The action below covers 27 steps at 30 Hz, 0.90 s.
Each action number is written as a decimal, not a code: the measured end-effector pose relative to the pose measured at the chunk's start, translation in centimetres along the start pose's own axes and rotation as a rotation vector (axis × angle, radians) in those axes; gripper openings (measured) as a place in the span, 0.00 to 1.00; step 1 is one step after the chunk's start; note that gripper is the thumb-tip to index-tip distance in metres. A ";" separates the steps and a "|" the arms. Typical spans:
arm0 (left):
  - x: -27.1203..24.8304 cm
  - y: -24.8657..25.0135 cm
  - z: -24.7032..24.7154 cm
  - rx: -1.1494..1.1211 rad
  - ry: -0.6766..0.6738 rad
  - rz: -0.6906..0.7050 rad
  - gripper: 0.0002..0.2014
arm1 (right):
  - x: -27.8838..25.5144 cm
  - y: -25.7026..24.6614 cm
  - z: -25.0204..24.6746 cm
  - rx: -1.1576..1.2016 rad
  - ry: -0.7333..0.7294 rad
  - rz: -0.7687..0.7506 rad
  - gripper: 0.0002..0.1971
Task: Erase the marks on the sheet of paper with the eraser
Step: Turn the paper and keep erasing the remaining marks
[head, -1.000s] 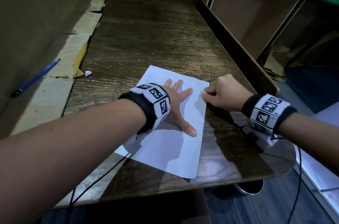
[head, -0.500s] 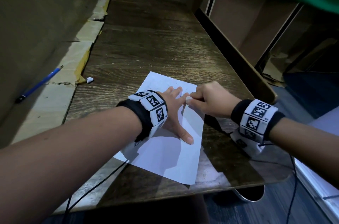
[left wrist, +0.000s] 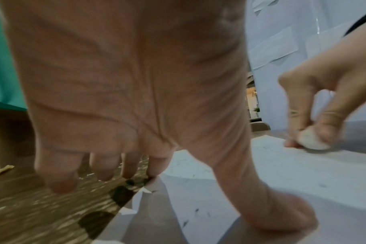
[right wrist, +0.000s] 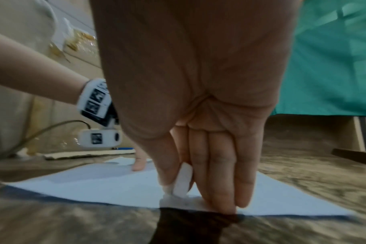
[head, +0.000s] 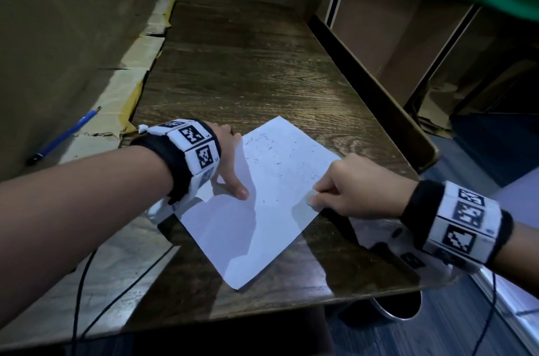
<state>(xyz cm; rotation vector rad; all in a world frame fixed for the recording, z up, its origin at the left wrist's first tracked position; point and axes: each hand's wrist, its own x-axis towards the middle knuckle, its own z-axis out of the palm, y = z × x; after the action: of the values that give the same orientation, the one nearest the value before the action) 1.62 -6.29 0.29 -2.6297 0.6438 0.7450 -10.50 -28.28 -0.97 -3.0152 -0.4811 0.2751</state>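
— Pinching the eraser (right wrist: 183, 180), is it?
— Yes, the right hand (head: 358, 186) has a narrow grip on it at the sheet of paper's (head: 262, 210) right edge, seemingly touching; blur hides contact.
— The left hand (head: 229, 163)?
— Fingers spread, thumb pressing the sheet on the tabletop (head: 248, 70).

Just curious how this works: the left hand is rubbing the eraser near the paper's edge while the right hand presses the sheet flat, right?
Hands swapped. The right hand pinches the eraser at the sheet of paper's edge, clearest in the right wrist view; the left hand presses it flat.
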 end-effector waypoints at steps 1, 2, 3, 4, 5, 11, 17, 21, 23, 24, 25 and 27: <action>0.2 -0.2 -0.3 0.004 -0.004 0.039 0.62 | -0.4 -0.7 0.0 0.017 -0.018 -0.013 0.19; 0.2 -0.3 -0.6 0.008 -0.005 0.088 0.56 | -0.8 -1.5 -0.1 0.042 -0.031 -0.032 0.18; 0.1 -0.3 -0.8 0.014 0.000 0.137 0.48 | -1.0 -2.0 -0.2 0.073 -0.041 -0.045 0.17; 0.0 -0.1 -0.9 0.010 0.005 0.184 0.41 | -0.9 -2.3 -0.3 0.104 -0.049 -0.055 0.16; 0.0 0.4 -1.0 0.005 0.026 0.206 0.35 | -0.7 -2.4 -0.5 0.130 -0.049 -0.063 0.16; -0.3 5.1 1.4 -0.140 0.050 0.159 0.65 | 4.5 0.0 0.3 0.102 0.117 -0.115 0.20; 0.5 4.2 4.4 -0.345 0.149 0.082 0.82 | 8.7 -1.1 -0.2 0.030 0.112 -0.127 0.18; 0.6 4.2 4.4 -0.363 0.129 0.076 0.82 | 10.3 -1.6 -0.9 0.002 0.143 -0.123 0.22; 0.7 4.2 4.4 -0.368 0.142 0.075 0.83 | 9.2 -2.1 -0.5 -0.007 0.137 -0.132 0.24; 0.8 4.1 4.5 -0.374 0.148 0.078 0.83 | 8.3 -2.1 -0.1 0.007 0.126 -0.139 0.24; 0.9 4.1 4.6 -0.379 0.162 0.084 0.83 | 7.3 -2.3 0.2 0.025 0.107 -0.150 0.23; 1.0 4.2 4.7 -0.387 0.170 0.088 0.83 | 6.3 -2.4 0.5 0.025 0.067 -0.170 0.21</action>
<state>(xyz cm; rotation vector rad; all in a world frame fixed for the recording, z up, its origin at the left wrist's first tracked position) -1.61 -8.15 -4.83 -3.0621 0.7283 0.7386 -5.38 -24.03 -2.26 -2.9251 -0.7167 0.1662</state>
